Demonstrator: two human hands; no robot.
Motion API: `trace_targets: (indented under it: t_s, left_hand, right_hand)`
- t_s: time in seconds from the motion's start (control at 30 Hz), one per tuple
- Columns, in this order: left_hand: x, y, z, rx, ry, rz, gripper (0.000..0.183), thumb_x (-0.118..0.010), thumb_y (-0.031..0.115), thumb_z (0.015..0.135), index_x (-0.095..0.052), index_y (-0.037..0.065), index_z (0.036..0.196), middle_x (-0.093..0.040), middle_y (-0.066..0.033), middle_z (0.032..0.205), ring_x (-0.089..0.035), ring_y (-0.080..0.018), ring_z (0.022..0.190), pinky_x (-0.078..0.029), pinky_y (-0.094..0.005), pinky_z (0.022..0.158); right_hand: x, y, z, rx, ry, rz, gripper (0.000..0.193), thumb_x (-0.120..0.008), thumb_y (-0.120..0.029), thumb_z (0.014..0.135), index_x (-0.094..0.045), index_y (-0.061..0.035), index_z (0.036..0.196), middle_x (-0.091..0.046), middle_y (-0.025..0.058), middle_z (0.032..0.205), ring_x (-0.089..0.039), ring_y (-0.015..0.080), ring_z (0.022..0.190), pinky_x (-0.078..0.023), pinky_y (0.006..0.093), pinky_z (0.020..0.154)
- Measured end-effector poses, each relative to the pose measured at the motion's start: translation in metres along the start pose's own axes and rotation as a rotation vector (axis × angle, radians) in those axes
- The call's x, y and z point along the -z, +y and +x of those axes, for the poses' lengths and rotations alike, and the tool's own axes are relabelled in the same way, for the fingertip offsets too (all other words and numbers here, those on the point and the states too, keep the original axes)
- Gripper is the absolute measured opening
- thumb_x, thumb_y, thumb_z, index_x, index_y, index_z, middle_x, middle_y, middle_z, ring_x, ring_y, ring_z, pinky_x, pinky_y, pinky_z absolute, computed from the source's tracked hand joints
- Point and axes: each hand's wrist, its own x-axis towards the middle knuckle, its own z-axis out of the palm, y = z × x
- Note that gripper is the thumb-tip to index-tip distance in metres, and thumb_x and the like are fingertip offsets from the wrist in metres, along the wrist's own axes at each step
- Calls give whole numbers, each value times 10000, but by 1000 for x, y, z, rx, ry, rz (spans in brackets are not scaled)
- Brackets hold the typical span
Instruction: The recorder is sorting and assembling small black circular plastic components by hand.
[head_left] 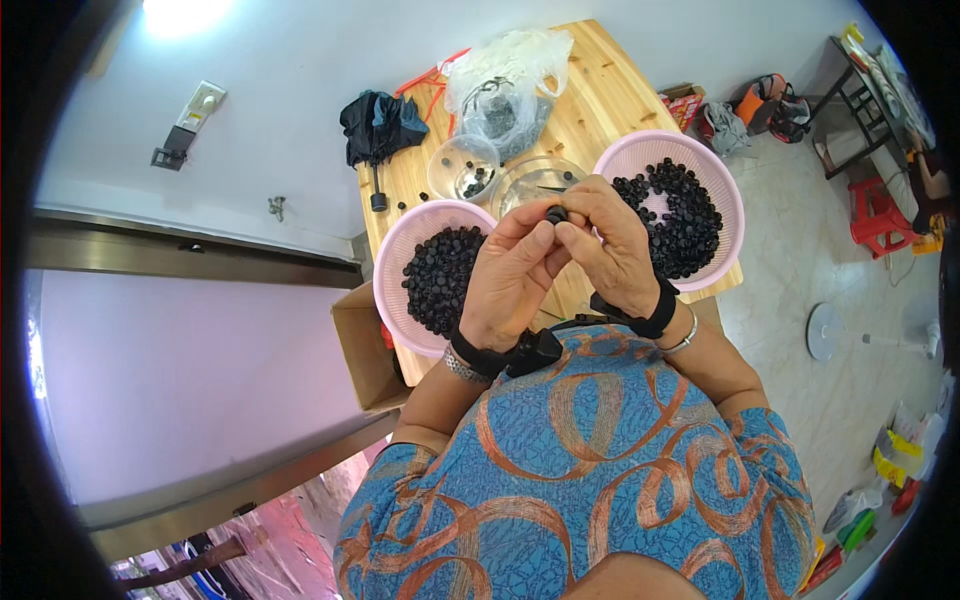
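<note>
A small round black cap-like part (556, 214) is pinched between the fingertips of both hands, above the near part of the wooden table (610, 80). My left hand (512, 268) grips it from the left, thumb and fingers closed. From the right, my right hand (612, 245) has its thumb and forefinger closed on the same part. A pink basket (386, 285) beside my left hand holds a heap of small black parts (440, 278). Another pink basket (735, 190), right of my right hand, holds similar black parts (690, 222) around a bare patch.
Beyond my hands stand a clear bowl (450, 160) with a few black pieces and a shallow clear dish (530, 170). Farther back lies a plastic bag (510, 85); a folded black umbrella (378, 130) is at left. A cardboard box (358, 350) stands by the table's left side.
</note>
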Motion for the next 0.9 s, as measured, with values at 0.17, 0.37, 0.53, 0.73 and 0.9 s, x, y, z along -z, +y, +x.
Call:
trace_targets:
  t_s: [0.17,0.37,0.53,0.73,0.9]
  left_hand:
    - [5,1,-1,-45,-40,15,232,-511,66,894,-526,20,1120,-587,-127,1069,-576,-212,1012,-470,-337,898]
    - [1,1,-1,-84,11,37,216,-518,80,895,-529,25,1103,-596,-104,1037,-586,-194,971,-473,-333,879]
    - [10,9,-1,-136,75,49,181,-529,111,896,-535,45,1065,-602,-68,994,-592,-160,920,-481,-305,836]
    - [55,34,-15,-136,228,-76,178,-512,247,916,-518,70,941,-517,-17,788,-535,-129,741,-462,-271,708]
    - [111,53,-29,-168,444,336,285,-510,363,908,-560,86,867,-532,-15,732,-521,-139,710,-451,-249,656]
  right_hand:
    - [-1,-4,2,4,-1,7,163,-584,-12,759,-566,38,913,-499,88,813,-480,136,646,-413,235,559]
    - [-3,1,3,-16,-32,-12,180,-591,-59,790,-568,26,947,-504,86,819,-492,138,675,-424,244,601]
    - [-11,7,-5,-174,-24,240,242,-599,-132,831,-558,-1,1031,-520,56,853,-505,121,731,-432,240,666]
    - [-9,13,-19,-376,-102,145,272,-629,-139,825,-556,-24,1060,-538,26,860,-508,86,736,-433,216,652]
    - [-8,25,-33,-505,-229,137,243,-628,-137,831,-564,-25,1036,-535,20,821,-494,72,705,-426,202,614]
